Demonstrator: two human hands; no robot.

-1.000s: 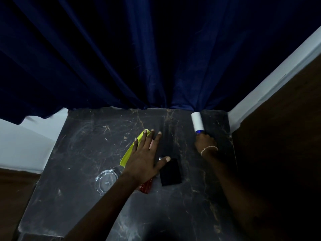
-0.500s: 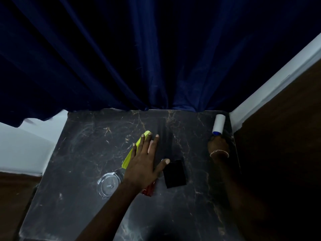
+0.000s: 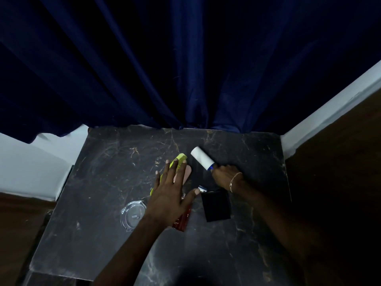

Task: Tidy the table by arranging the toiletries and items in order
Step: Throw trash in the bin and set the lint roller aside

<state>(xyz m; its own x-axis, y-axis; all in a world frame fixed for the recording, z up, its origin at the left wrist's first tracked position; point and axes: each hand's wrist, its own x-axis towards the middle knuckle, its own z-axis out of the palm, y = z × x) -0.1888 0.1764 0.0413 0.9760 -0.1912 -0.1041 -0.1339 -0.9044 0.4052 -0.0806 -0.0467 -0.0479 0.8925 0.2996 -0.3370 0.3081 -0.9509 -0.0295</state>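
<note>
The right hand (image 3: 225, 178) is wrapped around the handle of the white lint roller (image 3: 202, 161), which points up and to the left near the table's (image 3: 103, 203) back, while the left hand (image 3: 171, 193) lies flat with fingers spread on the yellow comb (image 3: 181, 159).

Your right hand (image 3: 225, 177) now carries the lint roller (image 3: 202, 161) back from the worktop's right corner. It sits beside the comb (image 3: 179, 160).

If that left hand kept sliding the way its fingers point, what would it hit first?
Probably nothing on the table: the left hand already covers the yellow comb; past it only bare marble, then the blue curtain.
</note>
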